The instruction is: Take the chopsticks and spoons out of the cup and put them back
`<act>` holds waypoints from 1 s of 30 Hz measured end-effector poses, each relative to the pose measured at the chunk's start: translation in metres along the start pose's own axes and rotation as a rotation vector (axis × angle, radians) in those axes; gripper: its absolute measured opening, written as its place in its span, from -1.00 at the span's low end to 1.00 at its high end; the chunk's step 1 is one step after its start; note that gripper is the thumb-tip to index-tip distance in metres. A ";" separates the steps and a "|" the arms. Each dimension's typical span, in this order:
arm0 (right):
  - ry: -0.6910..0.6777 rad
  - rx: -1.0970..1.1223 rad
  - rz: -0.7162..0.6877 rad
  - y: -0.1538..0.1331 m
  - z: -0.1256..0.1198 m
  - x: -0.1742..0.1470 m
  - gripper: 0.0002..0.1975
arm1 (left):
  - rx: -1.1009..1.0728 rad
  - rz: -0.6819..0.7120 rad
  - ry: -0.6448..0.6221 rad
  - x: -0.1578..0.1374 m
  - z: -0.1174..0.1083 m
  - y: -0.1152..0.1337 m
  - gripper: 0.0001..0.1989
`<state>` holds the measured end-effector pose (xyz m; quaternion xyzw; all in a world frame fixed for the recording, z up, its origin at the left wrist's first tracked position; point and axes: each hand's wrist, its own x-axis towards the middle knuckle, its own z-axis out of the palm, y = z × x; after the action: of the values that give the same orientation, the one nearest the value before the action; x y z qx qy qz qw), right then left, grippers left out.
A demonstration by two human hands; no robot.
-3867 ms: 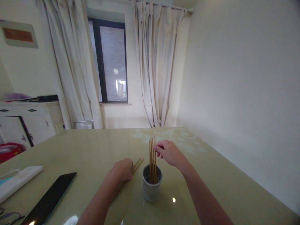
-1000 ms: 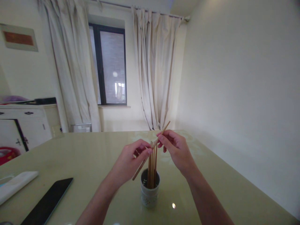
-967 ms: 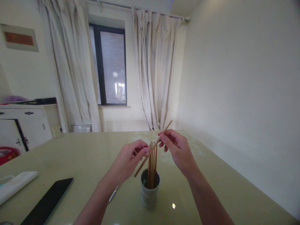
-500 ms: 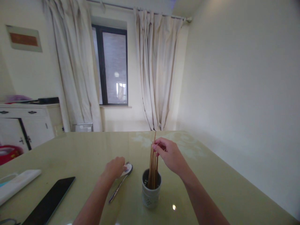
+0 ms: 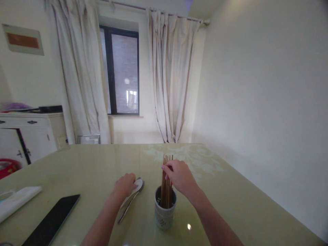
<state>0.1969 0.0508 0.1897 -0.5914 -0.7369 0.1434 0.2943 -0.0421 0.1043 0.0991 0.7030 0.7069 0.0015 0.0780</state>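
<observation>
**Glossy green table (image 5: pixel 102 164) by a curtained window (image 5: pixel 125 73), both hands at tableware**

Pale curtains (image 5: pixel 83 78) either side of the window; white cabinet (image 5: pixel 38 135) and red container (image 5: pixel 9 167) at far left. Patterned ceramic cup (image 5: pixel 164 217) upright near front centre of table, bundle of wooden chopsticks (image 5: pixel 166 198) standing in it, tops well above rim. Right hand (image 5: pixel 178 173) at upper part of chopsticks, fingers bent and drawn together, thumb side against the sticks; can't tell if it pinches one. Left hand (image 5: pixel 125 185) low over table, left of cup, fingers curled at bowl end of white spoon (image 5: pixel 138 185); grip on it hidden, can't tell. Metal spoon (image 5: pixel 130 205) lies just beside white spoon, between left hand and cup. Black flat device (image 5: pixel 52 218) and long white object (image 5: pixel 20 201) lie farther left on table.
</observation>
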 end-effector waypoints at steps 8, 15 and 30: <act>0.092 -0.018 -0.047 -0.005 -0.018 -0.006 -0.60 | -0.111 0.061 0.105 -0.013 -0.037 0.001 -0.83; 0.196 0.358 -0.263 -0.021 -0.036 -0.022 -0.79 | -0.896 0.582 0.268 -0.060 -0.093 0.044 -0.64; 0.016 -0.228 -0.084 -0.003 -0.032 -0.020 -0.90 | -0.107 0.171 0.069 -0.009 -0.018 0.017 -0.80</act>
<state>0.2167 0.0269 0.2112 -0.5908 -0.7701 0.0416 0.2368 -0.0271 0.0978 0.1200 0.7551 0.6456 0.0698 0.0906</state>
